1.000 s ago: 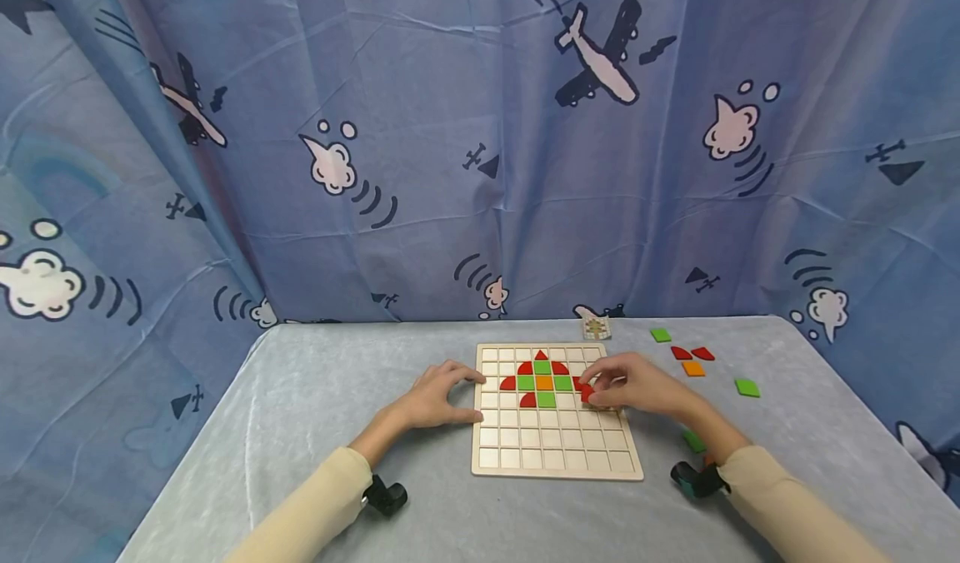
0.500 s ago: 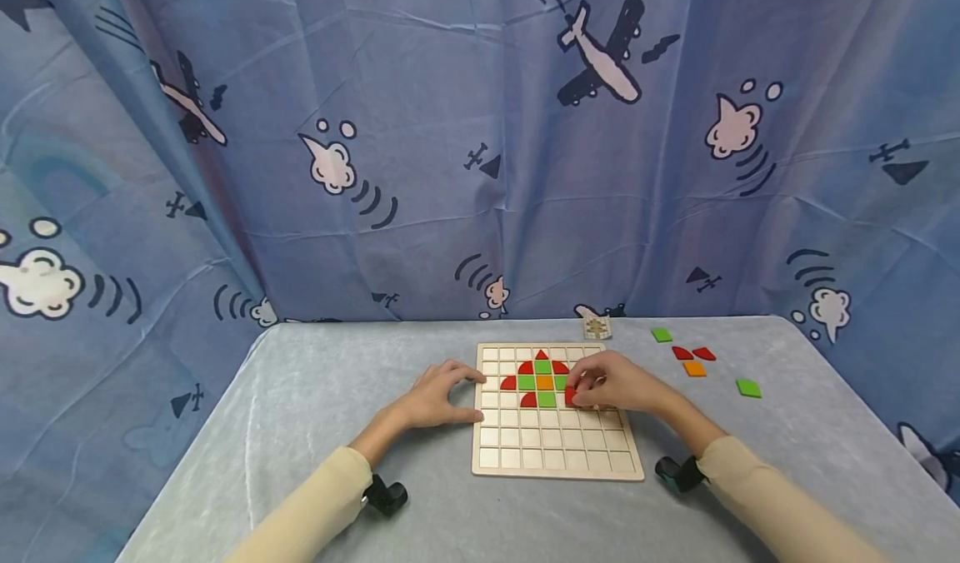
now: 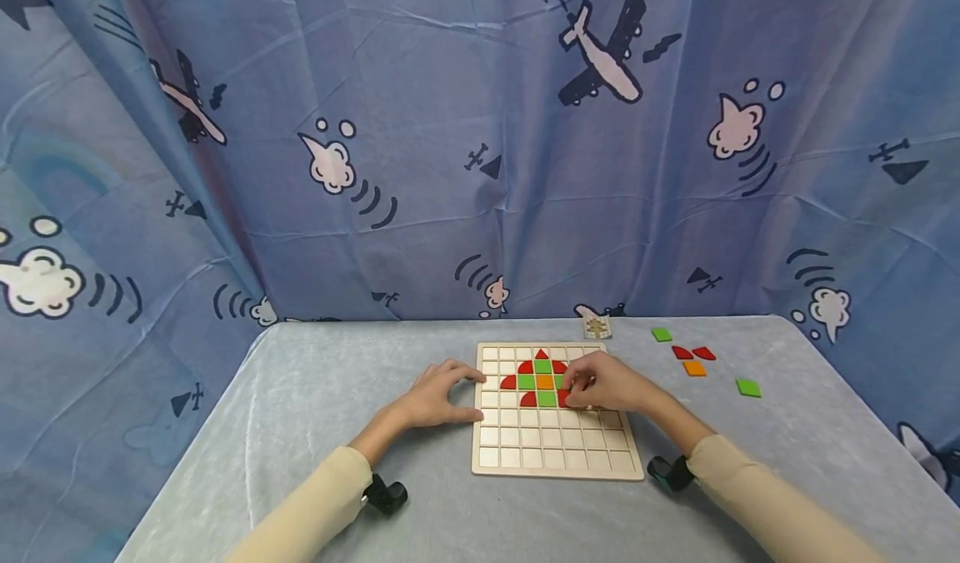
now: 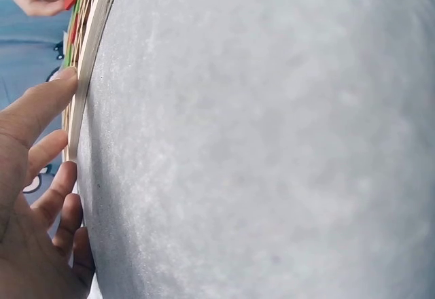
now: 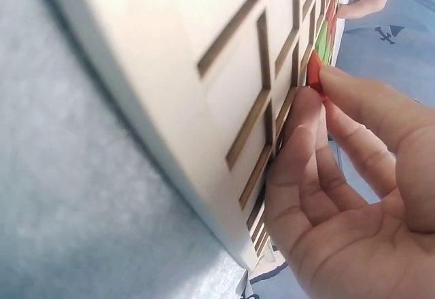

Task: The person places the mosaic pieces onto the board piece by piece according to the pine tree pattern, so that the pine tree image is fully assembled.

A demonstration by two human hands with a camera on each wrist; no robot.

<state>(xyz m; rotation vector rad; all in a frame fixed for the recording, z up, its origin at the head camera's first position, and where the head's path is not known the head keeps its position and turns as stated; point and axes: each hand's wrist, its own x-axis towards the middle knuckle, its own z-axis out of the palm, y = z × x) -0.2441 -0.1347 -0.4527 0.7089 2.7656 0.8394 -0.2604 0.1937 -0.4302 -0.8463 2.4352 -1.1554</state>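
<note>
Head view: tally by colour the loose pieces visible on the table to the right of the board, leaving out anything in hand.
Green pieces: 2
Red pieces: 2
Orange piece: 1
Total visible: 5

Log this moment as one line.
left hand: touches grid board, left edge | right hand: pinches red piece | loose orange piece: right of board

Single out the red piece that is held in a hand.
It is the red piece pinched in the right hand, beside the lowest green tile on the board; the other visible red pieces lie unheld on the board or the table.
</note>
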